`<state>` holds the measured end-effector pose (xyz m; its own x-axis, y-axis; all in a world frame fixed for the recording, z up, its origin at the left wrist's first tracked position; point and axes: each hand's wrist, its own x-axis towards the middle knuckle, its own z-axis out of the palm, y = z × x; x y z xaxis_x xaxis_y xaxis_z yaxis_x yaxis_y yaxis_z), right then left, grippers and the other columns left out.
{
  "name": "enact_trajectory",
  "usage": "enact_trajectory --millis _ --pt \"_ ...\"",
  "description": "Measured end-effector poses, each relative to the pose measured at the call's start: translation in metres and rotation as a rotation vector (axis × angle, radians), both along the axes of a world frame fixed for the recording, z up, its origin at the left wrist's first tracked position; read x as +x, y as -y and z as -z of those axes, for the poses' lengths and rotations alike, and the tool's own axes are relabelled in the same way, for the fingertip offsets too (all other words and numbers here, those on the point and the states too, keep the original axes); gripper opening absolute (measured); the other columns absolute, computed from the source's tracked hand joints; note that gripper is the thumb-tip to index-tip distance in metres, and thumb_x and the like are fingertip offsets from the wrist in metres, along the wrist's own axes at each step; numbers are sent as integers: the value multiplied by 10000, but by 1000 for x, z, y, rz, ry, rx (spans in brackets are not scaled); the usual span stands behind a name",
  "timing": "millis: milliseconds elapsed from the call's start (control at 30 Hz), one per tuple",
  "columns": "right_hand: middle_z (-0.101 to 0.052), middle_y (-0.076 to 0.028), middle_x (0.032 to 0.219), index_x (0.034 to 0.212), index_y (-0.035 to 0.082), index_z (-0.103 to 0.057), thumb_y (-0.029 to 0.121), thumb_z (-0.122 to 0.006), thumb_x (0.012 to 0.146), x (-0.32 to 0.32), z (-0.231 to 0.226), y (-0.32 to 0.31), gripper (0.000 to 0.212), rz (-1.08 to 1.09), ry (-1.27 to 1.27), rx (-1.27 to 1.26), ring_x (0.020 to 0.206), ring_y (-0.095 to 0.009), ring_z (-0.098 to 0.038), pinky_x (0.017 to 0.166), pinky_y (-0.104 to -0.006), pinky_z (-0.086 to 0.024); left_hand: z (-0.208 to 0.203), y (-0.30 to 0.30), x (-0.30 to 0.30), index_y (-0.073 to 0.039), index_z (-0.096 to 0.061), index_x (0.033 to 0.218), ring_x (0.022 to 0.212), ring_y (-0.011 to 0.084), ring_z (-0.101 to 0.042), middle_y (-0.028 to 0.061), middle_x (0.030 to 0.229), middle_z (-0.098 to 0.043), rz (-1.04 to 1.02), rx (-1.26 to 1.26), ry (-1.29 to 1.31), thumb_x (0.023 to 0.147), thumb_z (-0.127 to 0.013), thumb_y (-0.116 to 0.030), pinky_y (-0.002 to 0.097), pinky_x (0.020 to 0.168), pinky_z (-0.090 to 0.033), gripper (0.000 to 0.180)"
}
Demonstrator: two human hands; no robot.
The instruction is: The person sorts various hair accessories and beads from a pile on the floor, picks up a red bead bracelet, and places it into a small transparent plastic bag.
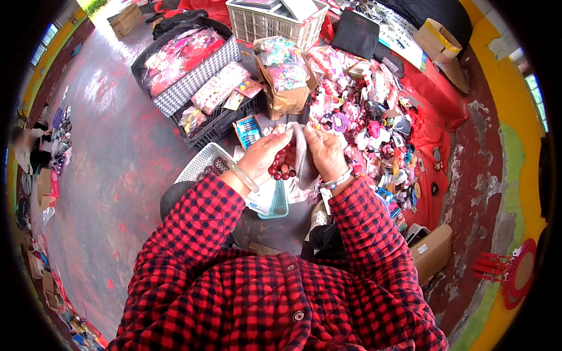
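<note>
Both of my hands are raised in front of me, close together. From the fingers of my left hand, which are closed, hangs a string of dark red beads. A thin grey cloth is pinched in my right hand and hangs beside the beads. My left fingertips come near the cloth's top edge; whether they also grip it I cannot tell. Below the hands lies a teal plastic basket with white paper on it. Left of it, a white basket holds more dark beads, partly hidden by my sleeve.
Ahead stand a small blue box, a carton of bagged goods, a checked bin and a beige crate. A heap of small colourful accessories spreads over red cloth at right. Another person is far left.
</note>
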<state>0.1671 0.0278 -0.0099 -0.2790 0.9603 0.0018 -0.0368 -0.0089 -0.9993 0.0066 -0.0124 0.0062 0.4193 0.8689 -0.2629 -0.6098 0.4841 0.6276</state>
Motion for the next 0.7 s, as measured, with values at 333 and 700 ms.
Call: enact_trajectory --millis 333,700 --pt "-598 -126 1004 1156 34 -488 393 -409 917 5 -25 -4 438 -135 -659 -622 833 -218 -598 741 -344 -497 2 -5 -10 2 -543 955 729 208 -589 139 827 -615 -198 98 193 890 -471 -285 259 561 -414 303" --pt "-590 -6 693 854 3 -604 175 -544 887 -4 1 4 186 3 214 268 610 -66 -536 542 -199 -433 -5 5 8 -104 -556 756 456 108 -532 30 575 -548 3 -24 -208 834 -496 -535 194 365 -359 441"
